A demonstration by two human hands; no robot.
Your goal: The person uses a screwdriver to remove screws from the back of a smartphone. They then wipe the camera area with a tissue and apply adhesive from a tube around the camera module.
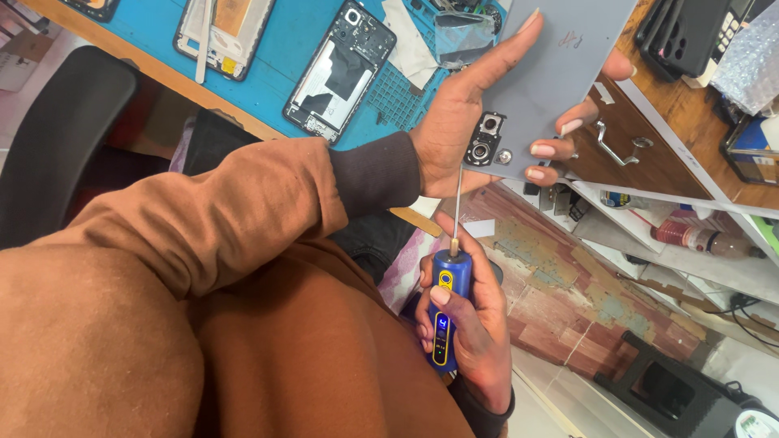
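Note:
My left hand (466, 122) grips a grey phone (560, 65) held back side up, thumb along its left edge and fingers curled over the lower right edge. The phone's black camera module (485, 139) sits at the corner by my palm. My right hand (475, 341) is wrapped around a blue electric screwdriver (445, 312) with yellow trim. Its thin bit (458, 207) points up and meets the phone's edge just beside the camera module.
A blue work mat (284, 40) on the wooden desk carries an opened phone frame (341, 69), another stripped phone (221, 32) and small parts. Dark phones are stacked at the top right (690, 32). A drawer handle (617, 146), a black chair (57, 138) and a dark box (665, 389) on the floor surround me.

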